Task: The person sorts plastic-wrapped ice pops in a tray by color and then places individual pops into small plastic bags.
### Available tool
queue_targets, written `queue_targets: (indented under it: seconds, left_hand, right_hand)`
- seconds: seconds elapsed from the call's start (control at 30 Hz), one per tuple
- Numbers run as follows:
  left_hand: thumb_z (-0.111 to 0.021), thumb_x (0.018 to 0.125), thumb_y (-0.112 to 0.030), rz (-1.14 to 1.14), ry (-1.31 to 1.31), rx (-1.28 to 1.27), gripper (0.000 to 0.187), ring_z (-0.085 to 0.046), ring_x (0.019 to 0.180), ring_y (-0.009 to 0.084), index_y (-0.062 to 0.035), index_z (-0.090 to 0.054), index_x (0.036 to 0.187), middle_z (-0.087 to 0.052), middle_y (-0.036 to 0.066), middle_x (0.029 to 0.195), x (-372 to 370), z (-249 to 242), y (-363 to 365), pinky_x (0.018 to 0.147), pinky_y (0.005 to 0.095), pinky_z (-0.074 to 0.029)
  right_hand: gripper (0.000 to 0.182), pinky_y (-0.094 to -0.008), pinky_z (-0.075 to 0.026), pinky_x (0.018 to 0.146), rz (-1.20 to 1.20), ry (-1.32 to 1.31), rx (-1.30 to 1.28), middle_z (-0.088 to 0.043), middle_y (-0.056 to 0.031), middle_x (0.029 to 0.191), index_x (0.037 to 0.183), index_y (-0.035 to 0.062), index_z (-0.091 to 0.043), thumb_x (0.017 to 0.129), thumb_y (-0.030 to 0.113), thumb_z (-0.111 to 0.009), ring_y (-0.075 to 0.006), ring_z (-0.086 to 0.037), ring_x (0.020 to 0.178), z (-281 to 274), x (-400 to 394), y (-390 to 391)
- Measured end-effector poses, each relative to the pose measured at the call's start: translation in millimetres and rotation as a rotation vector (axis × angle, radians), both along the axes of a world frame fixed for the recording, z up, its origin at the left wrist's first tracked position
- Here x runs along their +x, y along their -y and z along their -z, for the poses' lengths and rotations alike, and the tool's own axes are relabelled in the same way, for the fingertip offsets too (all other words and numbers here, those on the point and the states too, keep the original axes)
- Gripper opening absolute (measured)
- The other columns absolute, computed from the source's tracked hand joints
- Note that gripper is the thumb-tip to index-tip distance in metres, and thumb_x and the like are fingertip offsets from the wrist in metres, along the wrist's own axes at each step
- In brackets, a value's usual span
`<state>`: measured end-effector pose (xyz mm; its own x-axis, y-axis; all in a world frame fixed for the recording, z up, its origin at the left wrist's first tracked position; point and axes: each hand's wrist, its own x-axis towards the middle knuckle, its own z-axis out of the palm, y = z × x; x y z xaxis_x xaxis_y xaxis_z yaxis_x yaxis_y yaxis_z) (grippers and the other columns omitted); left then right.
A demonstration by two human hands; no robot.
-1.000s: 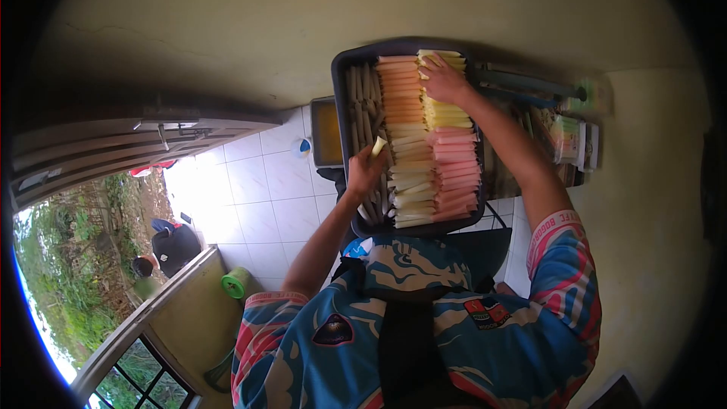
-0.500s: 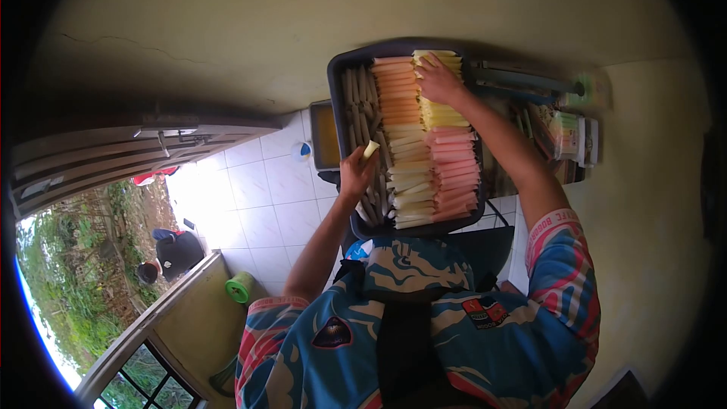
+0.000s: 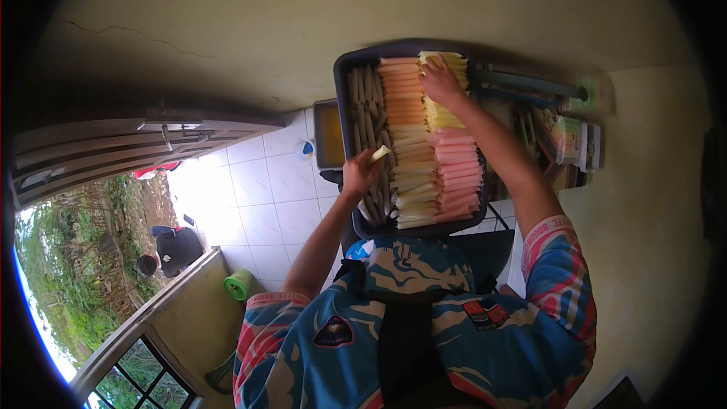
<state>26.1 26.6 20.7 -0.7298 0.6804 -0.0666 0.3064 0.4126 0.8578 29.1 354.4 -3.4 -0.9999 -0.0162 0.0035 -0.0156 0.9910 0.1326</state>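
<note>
A large dark tray (image 3: 342,91) holds rows of slim tube-shaped packets. Whitish-grey packets (image 3: 363,106) fill its left side, orange packets (image 3: 403,95) lie at the far middle, and cream packets (image 3: 413,174) are nearer me. Pink packets (image 3: 458,170) line the right side below yellow packets (image 3: 445,117). My left hand (image 3: 359,176) is closed around a pale yellow packet (image 3: 380,154), its end sticking out, above the whitish-grey ones. My right hand (image 3: 441,82) rests on the far yellow packets, fingers stretched and slightly apart; its fingertips are partly hard to make out.
A smaller grey container (image 3: 319,132) with yellowish content stands left of the tray. To the right are a shelf-like stand (image 3: 530,82) and a box of coloured packets (image 3: 566,136). A green bin (image 3: 239,285) stands by the doorway, where a person (image 3: 176,250) is outside.
The view has shifted slightly, so the tray appears a little further right. My left hand still holds the pale yellow packet, and my right hand stays over the yellow row.
</note>
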Motion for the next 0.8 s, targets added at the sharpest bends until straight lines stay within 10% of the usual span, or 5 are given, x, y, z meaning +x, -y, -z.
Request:
queue_targets:
  seconds: [0.8]
  left_hand:
    - [-0.064,0.077,-0.019,0.068,-0.103,-0.036,0.022,-0.065,0.073,0.0371,-0.0105,-0.066,0.097,-0.067,0.015,0.082,2.3,5.1,-0.2,0.064,0.0435,-0.053]
  right_hand:
    - [0.023,-0.0459,-0.024,0.114,-0.17,-0.144,-0.025,-0.061,-0.0109,0.102,0.088,0.0067,-0.069,0.075,0.025,-0.063,-0.0287,-0.048,0.117,-20.5,5.4,-17.3]
